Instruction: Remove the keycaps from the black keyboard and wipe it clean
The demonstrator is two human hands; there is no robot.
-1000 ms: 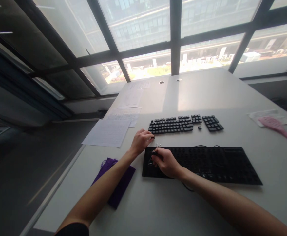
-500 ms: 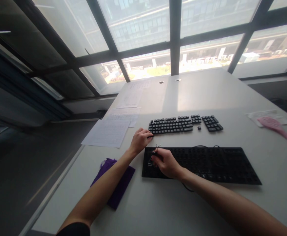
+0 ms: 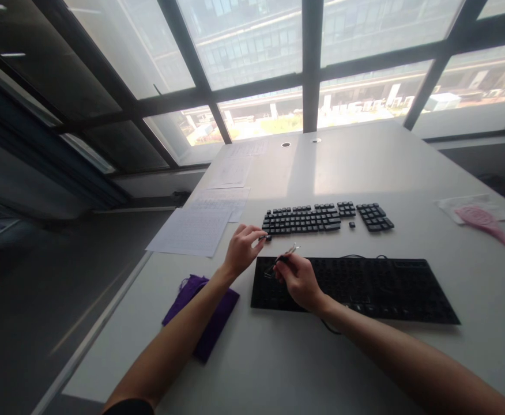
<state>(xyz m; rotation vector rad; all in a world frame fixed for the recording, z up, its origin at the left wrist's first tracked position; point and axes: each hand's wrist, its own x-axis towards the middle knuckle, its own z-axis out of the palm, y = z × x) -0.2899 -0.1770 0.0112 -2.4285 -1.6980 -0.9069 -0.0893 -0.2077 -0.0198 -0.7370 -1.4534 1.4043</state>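
Observation:
My left hand [image 3: 242,248] is at the near left corner of the loose keycaps [image 3: 302,221]. Its thumb and index finger pinch a small black keycap [image 3: 268,237], which seems to lie on the table at the fingertips. Over the left part of the black keyboard [image 3: 386,288], my right hand [image 3: 300,282] is closed around a keycap puller [image 3: 293,249] with thin metal wires. Some wire sticks out past the fingers at both ends; the grip hides its middle. The keyboard's key field looks mostly stripped, apart from a few keys along its near edge.
Several paper sheets [image 3: 192,230] lie on the left of the white table [image 3: 356,167]. A purple pouch [image 3: 215,328] is partly under my left forearm. Number-pad keycaps [image 3: 374,218] and one single keycap [image 3: 351,225] sit apart. A pink hairbrush [image 3: 488,225] rests at right.
My right hand has shifted slightly right, and the puller's wires now tilt more to the right. My left fingers have drawn back slightly, showing more of the keycap.

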